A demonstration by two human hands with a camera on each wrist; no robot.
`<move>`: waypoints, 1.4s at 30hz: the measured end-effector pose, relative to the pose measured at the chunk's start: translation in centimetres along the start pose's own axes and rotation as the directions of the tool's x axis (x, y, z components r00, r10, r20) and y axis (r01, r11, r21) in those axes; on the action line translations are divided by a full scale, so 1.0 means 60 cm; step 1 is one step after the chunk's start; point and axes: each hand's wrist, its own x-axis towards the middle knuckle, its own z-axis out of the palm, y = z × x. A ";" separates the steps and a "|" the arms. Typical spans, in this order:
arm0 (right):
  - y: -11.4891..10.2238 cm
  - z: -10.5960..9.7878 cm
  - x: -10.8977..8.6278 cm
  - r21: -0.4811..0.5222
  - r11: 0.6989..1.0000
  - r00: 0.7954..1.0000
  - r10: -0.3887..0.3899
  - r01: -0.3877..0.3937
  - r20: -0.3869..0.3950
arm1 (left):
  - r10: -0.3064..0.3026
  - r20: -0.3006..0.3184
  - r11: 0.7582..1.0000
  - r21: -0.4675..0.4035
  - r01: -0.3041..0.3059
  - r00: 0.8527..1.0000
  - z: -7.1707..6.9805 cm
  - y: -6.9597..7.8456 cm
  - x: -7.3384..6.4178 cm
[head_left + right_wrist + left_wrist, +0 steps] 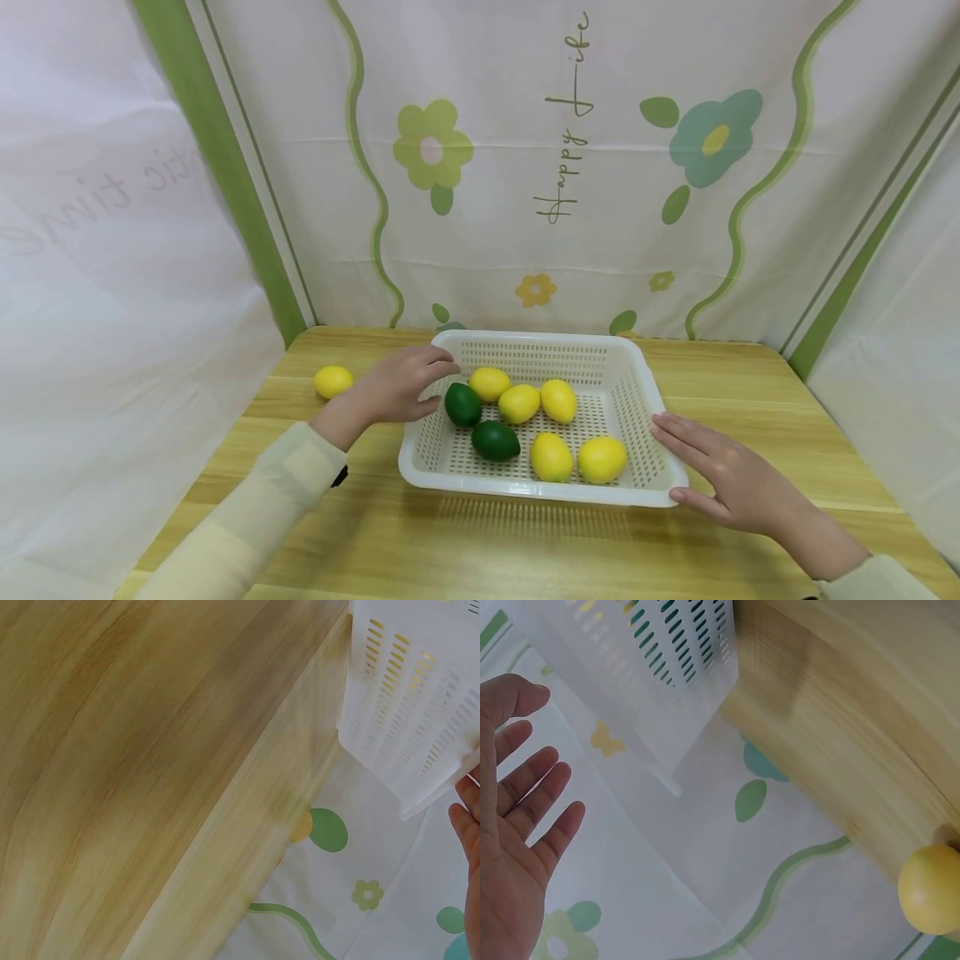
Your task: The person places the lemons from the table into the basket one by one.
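A white perforated plastic basket (543,490) stands on the wooden table. Inside it lie several yellow lemons (551,457) and two dark green, lemon-shaped fruits, one (462,405) by the left wall and the other (496,441) nearer the front. My left hand (405,385) hovers at the basket's left rim, fingers relaxed and thumb apart, holding nothing. In the left wrist view, its fingers (536,787) are spread beside the basket wall. At the right rim, my right hand (738,483) touches the basket with extended fingers, thumb near the front corner.
One more lemon (333,382) lies on the table (360,533) outside the basket, left of my left wrist. Behind the table's back edge hangs a white curtain (480,250) with flower prints. Further curtains close off both sides.
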 end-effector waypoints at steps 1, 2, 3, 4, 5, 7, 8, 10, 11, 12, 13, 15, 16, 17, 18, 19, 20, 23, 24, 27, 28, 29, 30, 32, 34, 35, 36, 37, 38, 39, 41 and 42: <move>0.000 0.000 0.000 0.000 1.000 1.000 -0.001 0.001 0.000 | 0.001 -0.011 1.000 0.008 -0.001 1.000 -0.003 -0.002 -0.002; 0.000 0.000 0.000 0.000 1.000 1.000 -0.001 0.001 -0.001 | 0.001 -0.020 1.000 0.012 -0.001 1.000 -0.005 -0.004 -0.005; 0.000 0.000 0.000 0.001 1.000 1.000 -0.001 0.001 -0.001 | 0.001 -0.028 1.000 0.014 -0.001 1.000 -0.008 -0.005 -0.007; 0.000 -0.001 0.000 0.001 1.000 1.000 -0.002 0.002 -0.001 | 0.002 -0.036 1.000 0.016 -0.001 0.999 -0.011 -0.007 -0.009; 0.000 -0.001 0.000 0.001 1.000 1.000 -0.002 0.002 -0.001 | 0.001 -0.041 1.000 0.016 0.000 0.999 -0.014 -0.008 -0.011; 0.000 -0.001 0.000 0.002 1.000 1.000 -0.002 0.002 -0.003 | -0.003 -0.049 1.000 0.019 0.004 0.999 -0.018 -0.011 -0.016; 0.000 -0.001 0.000 0.002 1.000 1.000 -0.003 0.003 -0.003 | -0.005 -0.053 1.000 0.018 0.006 0.999 -0.020 -0.012 -0.018; 0.000 -0.001 0.000 0.002 1.000 1.000 -0.004 0.004 -0.003 | -0.007 -0.061 1.000 0.017 0.008 0.998 -0.024 -0.015 -0.024; -0.001 -0.001 0.000 0.002 1.000 1.000 -0.006 0.006 -0.005 | -0.008 -0.067 1.000 0.016 0.009 0.998 -0.025 -0.017 -0.027; -0.001 -0.001 0.001 0.003 1.000 1.000 -0.007 0.007 -0.005 | -0.008 -0.071 1.000 0.016 0.009 0.997 -0.026 -0.019 -0.030; -0.001 0.000 0.001 0.002 1.000 1.000 -0.008 0.008 -0.004 | -0.009 -0.077 1.000 0.017 0.011 0.997 -0.027 -0.021 -0.033; -0.001 0.000 0.001 0.002 1.000 1.000 -0.009 0.009 -0.005 | -0.012 -0.089 1.000 0.017 0.013 0.996 -0.029 -0.026 -0.040; -0.001 0.000 0.001 0.002 1.000 1.000 -0.010 0.010 -0.006 | -0.016 -0.093 1.000 0.017 0.017 0.996 -0.030 -0.029 -0.044; 0.000 0.001 0.001 0.002 1.000 1.000 -0.011 0.011 -0.007 | -0.021 -0.097 1.000 0.020 0.023 0.995 -0.032 -0.032 -0.048; 0.000 0.001 0.001 0.002 1.000 1.000 -0.011 0.011 -0.007 | -0.028 -0.101 0.999 0.023 0.030 0.995 -0.033 -0.035 -0.053; 0.000 0.001 0.001 0.001 1.000 1.000 -0.011 0.011 -0.008 | -0.037 -0.105 0.999 0.029 0.040 0.994 -0.035 -0.038 -0.058; 0.000 0.001 0.001 0.001 1.000 1.000 -0.011 0.011 -0.008 | -0.046 -0.106 0.998 0.034 0.050 0.993 -0.036 -0.041 -0.063; 0.000 0.001 0.000 -0.001 1.000 1.000 -0.009 0.009 -0.007 | -0.076 -0.103 0.996 0.048 0.081 0.992 -0.040 -0.050 -0.077; 0.000 0.001 0.000 -0.002 1.000 1.000 -0.008 0.008 -0.006 | -0.085 -0.102 0.994 0.053 0.091 0.991 -0.042 -0.052 -0.082; 0.000 0.000 0.000 -0.003 1.000 1.000 -0.003 0.003 -0.003 | -0.108 -0.093 0.991 0.065 0.114 0.990 -0.045 -0.058 -0.094; 0.000 0.000 0.000 -0.003 1.000 1.000 -0.002 0.002 -0.003 | -0.113 -0.092 0.991 0.068 0.119 0.989 -0.045 -0.060 -0.098; -0.001 -0.001 0.000 -0.003 1.000 1.000 -0.001 0.001 -0.003 | -0.117 -0.092 0.990 0.069 0.124 0.989 -0.046 -0.061 -0.102; -0.001 -0.001 0.000 -0.004 1.000 1.000 -0.001 0.001 -0.003 | -0.122 -0.092 0.989 0.071 0.129 0.988 -0.046 -0.062 -0.106; -0.002 -0.001 0.000 -0.003 1.000 1.000 -0.001 0.001 -0.004 | -0.133 -0.089 0.988 0.072 0.140 0.987 -0.047 -0.064 -0.112; -0.002 -0.001 0.000 -0.003 1.000 1.000 -0.002 0.002 -0.007 | -0.155 -0.082 0.984 0.074 0.161 0.985 -0.048 -0.066 -0.119; -0.002 -0.001 0.001 -0.003 1.000 1.000 -0.001 0.001 -0.008 | -0.168 -0.077 0.982 0.075 0.174 0.983 -0.048 -0.067 -0.122; -0.003 -0.001 0.001 -0.004 1.000 1.000 -0.001 0.001 -0.008 | -0.182 -0.072 0.979 0.080 0.188 0.981 -0.048 -0.068 -0.126; -0.003 -0.001 0.001 -0.003 1.000 1.000 -0.001 0.001 -0.009 | -0.197 -0.066 0.976 0.082 0.202 0.978 -0.049 -0.069 -0.129; -0.003 -0.001 0.001 -0.003 1.000 1.000 -0.001 0.001 -0.009 | -0.211 -0.060 0.973 0.083 0.215 0.976 -0.049 -0.071 -0.133; -0.003 -0.001 0.001 -0.002 1.000 1.000 -0.001 0.001 -0.009 | -0.224 -0.054 0.970 0.084 0.228 0.973 -0.049 -0.073 -0.136; -0.002 -0.001 0.001 -0.001 1.000 1.000 -0.001 0.001 -0.009 | -0.244 -0.046 0.965 0.087 0.247 0.969 -0.047 -0.077 -0.143; -0.002 -0.001 0.001 0.000 1.000 1.000 -0.001 0.001 -0.009 | -0.252 -0.041 0.963 0.089 0.255 0.967 -0.046 -0.079 -0.147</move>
